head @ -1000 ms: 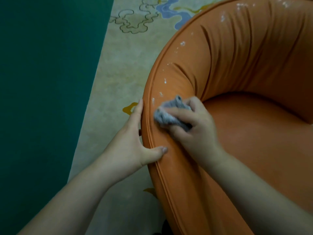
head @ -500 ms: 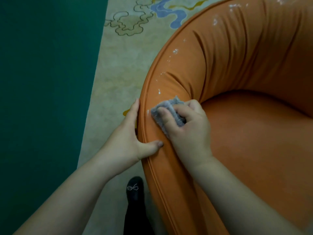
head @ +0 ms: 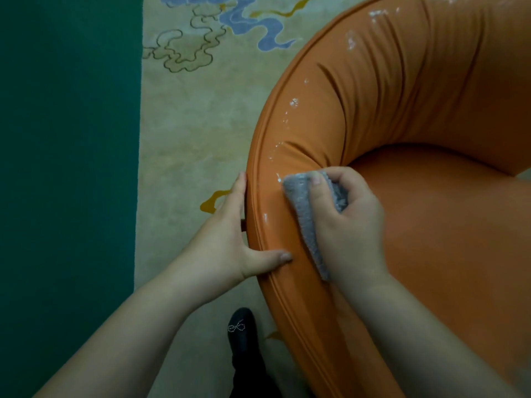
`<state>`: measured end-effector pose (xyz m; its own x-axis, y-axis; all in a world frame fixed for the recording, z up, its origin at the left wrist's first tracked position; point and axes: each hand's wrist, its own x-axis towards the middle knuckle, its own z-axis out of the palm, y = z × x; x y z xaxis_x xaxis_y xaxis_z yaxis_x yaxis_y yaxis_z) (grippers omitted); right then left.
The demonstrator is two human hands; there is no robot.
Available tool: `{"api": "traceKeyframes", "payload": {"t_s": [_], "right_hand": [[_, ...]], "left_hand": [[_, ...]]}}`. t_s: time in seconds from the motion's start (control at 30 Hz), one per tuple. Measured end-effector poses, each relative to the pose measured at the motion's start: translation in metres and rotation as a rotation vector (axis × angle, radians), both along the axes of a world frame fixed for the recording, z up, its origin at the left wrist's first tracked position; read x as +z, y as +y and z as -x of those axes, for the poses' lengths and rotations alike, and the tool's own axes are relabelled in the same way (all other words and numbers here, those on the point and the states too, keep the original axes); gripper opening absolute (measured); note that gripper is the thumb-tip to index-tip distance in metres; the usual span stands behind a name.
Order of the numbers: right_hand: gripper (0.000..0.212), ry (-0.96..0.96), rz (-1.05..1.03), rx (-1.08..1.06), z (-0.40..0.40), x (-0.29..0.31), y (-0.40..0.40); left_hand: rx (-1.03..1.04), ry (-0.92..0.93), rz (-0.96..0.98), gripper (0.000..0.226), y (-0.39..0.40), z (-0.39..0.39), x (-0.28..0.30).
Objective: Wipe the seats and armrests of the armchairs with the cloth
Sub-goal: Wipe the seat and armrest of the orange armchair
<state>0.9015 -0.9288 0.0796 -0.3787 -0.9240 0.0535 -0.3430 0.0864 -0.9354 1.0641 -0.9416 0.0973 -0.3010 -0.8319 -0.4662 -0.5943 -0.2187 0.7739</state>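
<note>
Grey cloth [head: 307, 214] under right hand [head: 347, 222], on armrest [head: 290, 156]

**Orange armchair, smooth and a bit shiny**

The armchair [head: 431, 225] looks like smooth leather or vinyl, slight sheen, gathered into soft pleats, with whitish flaky specks [head: 293, 102] along the rim. The grey cloth [head: 304, 208] is fuzzy, nubby terry. The rug [head: 186, 133] looks matt, short-piled. The black shoe [head: 242, 334] is semi-gloss.

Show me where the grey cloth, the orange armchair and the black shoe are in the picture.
grey cloth [head: 305, 214]: head view, on its middle fold.
orange armchair [head: 298, 133]: head view, on the padded armrest top.
black shoe [head: 242, 328]: head view, on its toe.
</note>
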Motion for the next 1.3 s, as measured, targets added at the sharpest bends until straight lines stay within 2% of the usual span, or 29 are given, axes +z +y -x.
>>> {"api": "traceKeyframes", "payload": {"t_s": [0.13, 0.27, 0.33, 0.4, 0.47, 0.63, 0.83, 1.0, 1.1, 1.17, 1.3], "right_hand": [[0.030, 0.251, 0.000, 0.188, -0.015, 0.006, -0.001], [0.020, 0.234, -0.021, 0.001, 0.004, 0.004, 0.005], [0.023, 0.218, -0.015, 0.001, -0.007, 0.008, 0.008], [0.029, 0.325, -0.030, 0.101, -0.028, 0.010, 0.011], [0.031, 0.411, -0.034, 0.105, -0.033, 0.010, 0.016], [0.020, 0.304, -0.052, -0.097, -0.021, 0.008, 0.018], [0.020, 0.321, -0.046, -0.032, -0.032, 0.005, 0.018], [0.017, 0.169, -0.055, -0.153, -0.033, 0.007, 0.008], [0.026, 0.254, -0.014, -0.138, -0.044, 0.010, -0.030], [0.028, 0.314, -0.042, -0.134, -0.041, 0.007, -0.036], [0.017, 0.186, -0.074, -0.335, -0.017, -0.003, -0.032]], "left_hand": [[-0.079, 0.075, -0.044, 0.138, -0.011, -0.011, -0.001], [-0.146, 0.181, -0.116, 0.135, -0.023, -0.024, -0.001], [-0.179, 0.259, -0.133, 0.131, -0.028, -0.029, -0.004], [-0.184, 0.322, -0.137, 0.116, -0.034, -0.032, -0.008], [-0.176, 0.360, -0.139, 0.100, -0.040, -0.033, -0.008], [-0.078, 0.401, -0.153, 0.095, -0.062, -0.034, -0.004], [-0.107, 0.397, -0.127, 0.088, -0.073, -0.023, -0.004], [-0.122, 0.423, -0.131, 0.088, -0.077, -0.023, -0.011], [-0.109, 0.442, -0.138, 0.076, -0.079, -0.025, -0.013], [-0.087, 0.436, -0.146, 0.076, -0.082, -0.028, -0.012], [-0.076, 0.412, -0.138, 0.079, -0.091, -0.033, -0.009]]}}
